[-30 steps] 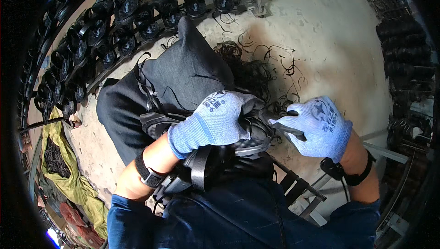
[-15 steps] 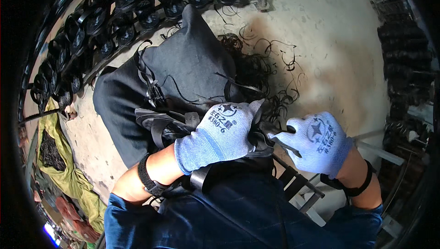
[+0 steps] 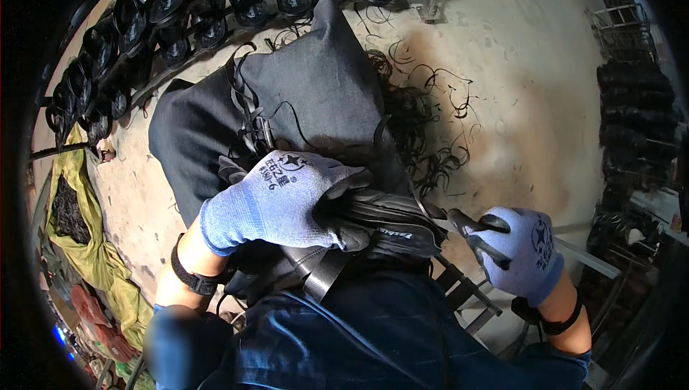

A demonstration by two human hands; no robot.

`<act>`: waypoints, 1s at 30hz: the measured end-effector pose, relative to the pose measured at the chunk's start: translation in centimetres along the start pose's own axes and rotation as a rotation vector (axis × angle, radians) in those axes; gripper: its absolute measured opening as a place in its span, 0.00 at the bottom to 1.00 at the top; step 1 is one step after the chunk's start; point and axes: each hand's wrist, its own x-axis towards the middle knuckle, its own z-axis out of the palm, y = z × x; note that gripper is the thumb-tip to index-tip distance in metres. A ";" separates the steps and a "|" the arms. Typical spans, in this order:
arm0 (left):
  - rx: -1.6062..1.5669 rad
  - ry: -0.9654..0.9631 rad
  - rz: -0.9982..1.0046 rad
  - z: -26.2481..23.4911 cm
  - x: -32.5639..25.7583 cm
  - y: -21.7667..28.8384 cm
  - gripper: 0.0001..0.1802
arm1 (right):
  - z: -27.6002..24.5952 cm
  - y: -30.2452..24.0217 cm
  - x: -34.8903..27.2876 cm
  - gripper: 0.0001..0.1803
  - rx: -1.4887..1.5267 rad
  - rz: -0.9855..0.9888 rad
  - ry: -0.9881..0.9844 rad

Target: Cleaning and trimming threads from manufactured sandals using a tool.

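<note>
My left hand (image 3: 283, 200), in a pale blue knit glove, clamps down over a black rubber part (image 3: 387, 221) that rests on my lap. My right hand (image 3: 517, 254), gloved the same way, grips a small dark cutting tool (image 3: 466, 226) whose tip meets the right end of that black part. A dark grey cloth (image 3: 316, 96) covers my knees under the part. Thin black trimmings (image 3: 423, 132) lie curled on the cloth and the floor just beyond it.
Rows of black rubber parts (image 3: 165, 10) on a rack curve along the top left. More black stacks (image 3: 631, 110) stand at the right edge. A yellow-green sack (image 3: 79, 225) with dark scraps lies at the left. Pale concrete floor (image 3: 531, 81) spreads ahead.
Both hands shifted slightly lower and rightward in view. My left hand has settled flatter over the black part, and the right hand with the tool moved a little away from it.
</note>
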 end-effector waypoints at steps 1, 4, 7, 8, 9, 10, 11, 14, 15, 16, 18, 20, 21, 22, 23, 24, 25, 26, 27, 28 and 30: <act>0.006 -0.010 -0.012 0.0 0.0 -0.1 0.38 | -0.3 -0.4 0.0 0.12 -0.069 0.018 -0.037; 0.005 0.018 -0.028 0.0 -0.2 0.4 0.37 | -0.4 -0.9 -1.0 0.13 -0.108 0.042 -0.068; -0.026 -0.010 -0.058 0.2 0.1 0.4 0.39 | 0.2 -1.4 -0.1 0.13 -0.091 0.067 -0.040; -0.029 -0.054 -0.108 0.0 0.0 0.5 0.40 | 0.5 -1.4 0.7 0.14 -0.134 0.036 -0.019; -0.027 -0.051 -0.109 -0.1 -0.2 0.5 0.40 | 0.5 -1.3 1.3 0.14 -0.176 0.004 0.003; -0.020 -0.031 -0.087 -0.2 -0.4 0.5 0.40 | 0.3 -1.2 1.8 0.13 -0.155 0.006 -0.006; -0.019 -0.012 -0.060 -0.1 -0.3 0.4 0.40 | 0.1 -0.8 2.1 0.13 -0.158 0.007 -0.010; -0.061 -0.074 -0.122 -0.4 -0.3 0.3 0.41 | 0.1 0.6 2.0 0.13 -0.181 -0.132 0.014; -0.062 -0.068 -0.126 -0.3 -0.3 0.2 0.41 | 0.1 0.8 1.6 0.13 -0.184 -0.138 0.011; -0.038 -0.035 -0.077 0.0 -0.3 0.1 0.41 | 0.1 0.7 1.0 0.14 -0.175 -0.123 0.021; -0.003 -0.021 -0.043 0.1 -0.3 0.6 0.43 | 0.7 -0.1 0.5 0.15 -0.144 -0.076 0.029; -0.002 -0.034 -0.059 0.0 -0.2 0.6 0.43 | 0.8 -0.4 2.0 0.15 -0.185 -0.070 0.015; 0.002 -0.046 -0.076 -0.1 -0.1 0.5 0.43 | 0.7 -0.3 2.6 0.15 -0.227 -0.067 0.003; 0.004 -0.050 -0.074 0.0 -0.3 0.3 0.43 | 0.8 0.0 2.8 0.15 -0.207 -0.104 0.036; -0.023 -0.016 -0.064 0.3 -0.4 0.1 0.43 | 0.8 0.4 2.4 0.15 -0.208 -0.105 0.035; -0.050 0.019 -0.055 0.4 -0.6 0.0 0.44 | 0.8 1.0 1.8 0.15 -0.193 -0.137 0.018; -0.051 0.022 -0.057 0.4 -0.7 0.1 0.44 | 0.8 1.3 1.3 0.15 -0.178 -0.170 0.001; -0.043 -0.001 -0.054 0.3 -0.7 0.2 0.44 | 0.7 1.1 0.5 0.15 -0.197 -0.124 -0.041; -0.036 -0.023 -0.053 0.2 -0.6 0.4 0.44 | 0.8 1.1 0.4 0.15 -0.202 -0.127 -0.041; -0.053 -0.055 -0.098 0.0 -0.3 0.6 0.44 | 1.1 1.0 0.6 0.15 -0.192 -0.130 -0.002; -0.039 -0.025 -0.043 0.6 -0.3 0.6 0.44 | 1.9 -0.8 1.6 0.15 -0.156 -0.192 0.160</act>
